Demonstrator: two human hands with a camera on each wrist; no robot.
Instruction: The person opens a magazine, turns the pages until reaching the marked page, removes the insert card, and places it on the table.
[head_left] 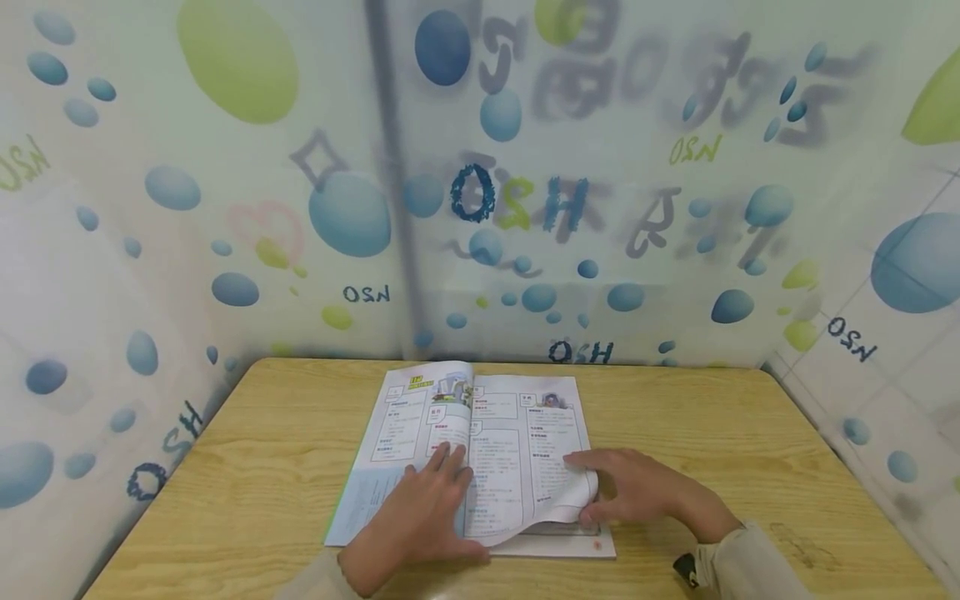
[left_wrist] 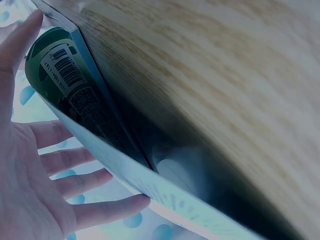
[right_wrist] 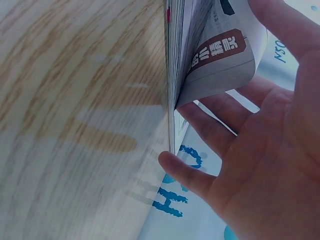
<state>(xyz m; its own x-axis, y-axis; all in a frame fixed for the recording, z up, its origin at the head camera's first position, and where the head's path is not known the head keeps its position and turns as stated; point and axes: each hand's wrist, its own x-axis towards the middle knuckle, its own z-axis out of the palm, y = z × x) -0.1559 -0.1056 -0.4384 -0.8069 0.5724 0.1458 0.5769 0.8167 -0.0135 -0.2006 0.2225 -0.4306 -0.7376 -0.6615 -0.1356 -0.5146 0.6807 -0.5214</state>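
A magazine (head_left: 495,467) lies spread on the table, printed pages facing up. Across its lower middle near the spine rests my left hand (head_left: 423,508), fingers spread with the thumb at the bottom edge. The left wrist view shows those fingers (left_wrist: 75,185) along the bent left side, and a green back cover with a barcode (left_wrist: 65,70) below it. At the right edge, my right hand (head_left: 645,487) holds the lower corner of a page (head_left: 558,504) between thumb and fingers. That page curls up off the sheets beneath; its grey-printed underside (right_wrist: 220,65) appears in the right wrist view.
The wooden table (head_left: 750,450) extends on both sides of the magazine. Behind it stands a pale wall covering (head_left: 637,208) with blue and green bubbles and mirrored lettering. A small black item (head_left: 685,570) sits at the right sleeve cuff.
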